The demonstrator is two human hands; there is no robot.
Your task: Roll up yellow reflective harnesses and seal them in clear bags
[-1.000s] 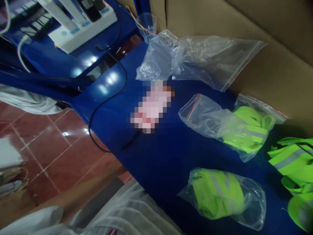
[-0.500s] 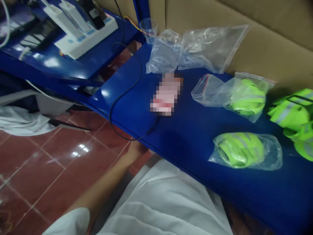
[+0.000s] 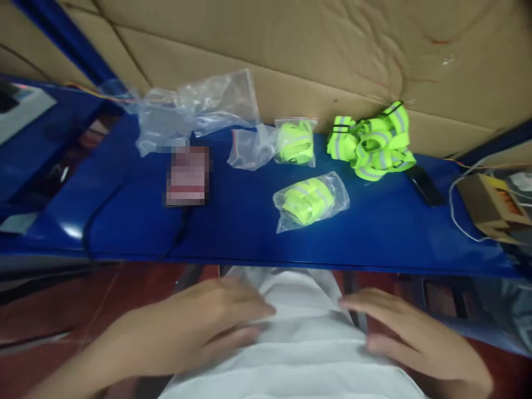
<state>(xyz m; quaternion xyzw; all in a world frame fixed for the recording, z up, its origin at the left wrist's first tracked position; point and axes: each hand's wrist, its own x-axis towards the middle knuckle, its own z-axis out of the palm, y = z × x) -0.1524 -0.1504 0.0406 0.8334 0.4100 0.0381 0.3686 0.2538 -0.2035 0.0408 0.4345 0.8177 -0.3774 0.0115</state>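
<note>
My left hand (image 3: 218, 313) hovers over my lap, blurred by motion, with its fingers stretched out and the thumb apart. Across from it, my right hand (image 3: 390, 321) is also open, thumb spread from the fingers. Neither hand holds anything. Both are nearest to the white garment (image 3: 307, 338) on my lap, in front of the blue table (image 3: 233, 238). On the table lies a bagged bundle of neon-yellow reflective strap (image 3: 307, 200). Behind it stands a second bagged strap (image 3: 296, 142). A loose pile of reflective straps (image 3: 376, 144) sits to the right, unbagged.
Clear plastic bags (image 3: 220, 105) lie at the back left, near a pixelated phone-like object (image 3: 188, 177) with a black cable. A black phone (image 3: 426, 185) and an open cardboard box (image 3: 490, 205) with a white cable are at right. Cardboard (image 3: 291, 72) lines the back.
My view has swung to the right, so the power strip is mostly out of sight. Both hands now show over my lap; before, only the left forearm showed, its hand by the table edge.
</note>
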